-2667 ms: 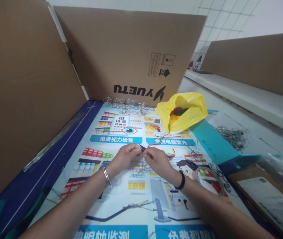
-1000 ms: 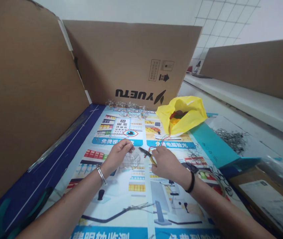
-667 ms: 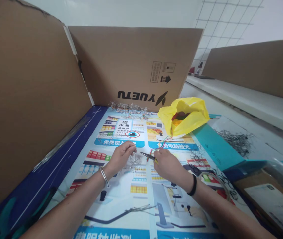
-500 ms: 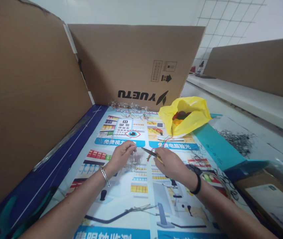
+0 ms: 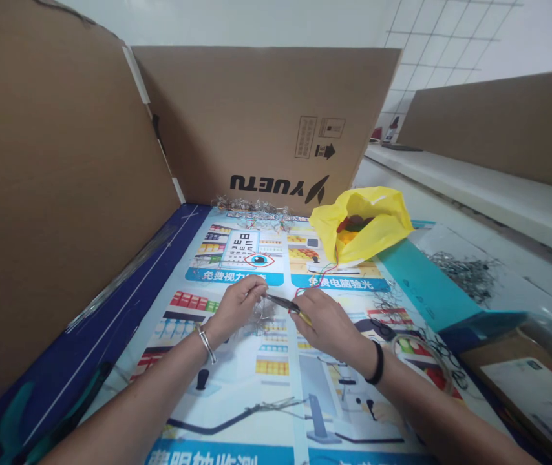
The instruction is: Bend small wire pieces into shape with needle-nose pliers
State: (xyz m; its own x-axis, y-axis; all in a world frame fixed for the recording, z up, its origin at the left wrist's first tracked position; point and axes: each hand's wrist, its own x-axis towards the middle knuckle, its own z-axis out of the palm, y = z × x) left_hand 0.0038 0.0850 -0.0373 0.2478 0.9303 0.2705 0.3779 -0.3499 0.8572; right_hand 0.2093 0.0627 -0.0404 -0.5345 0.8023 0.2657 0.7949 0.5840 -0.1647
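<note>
My left hand (image 5: 243, 301) is closed in a pinch on thin silvery wire (image 5: 262, 311), a loose tangle that hangs below the fingertips. In my right hand (image 5: 322, 323) are needle-nose pliers (image 5: 283, 302) with dark pointed jaws and a yellow handle. Their tips reach the wire right beside my left fingertips; whether the jaws grip it is too small to tell. Thin red and green threads (image 5: 322, 279) run from the yellow bag (image 5: 392, 223) toward my right hand, which hides their ends.
Cardboard walls (image 5: 256, 116) stand at the left and back. A heap of clear, wiry pieces (image 5: 251, 206) lies along the back. On the right are a pile of dark wire bits (image 5: 465, 274), a coil (image 5: 426, 352) and a box (image 5: 528, 381). Teal-handled cutters (image 5: 70, 413) lie front left.
My right hand has moved left, bringing the pliers' tips to the wire at my left fingertips. My left hand has hardly moved.
</note>
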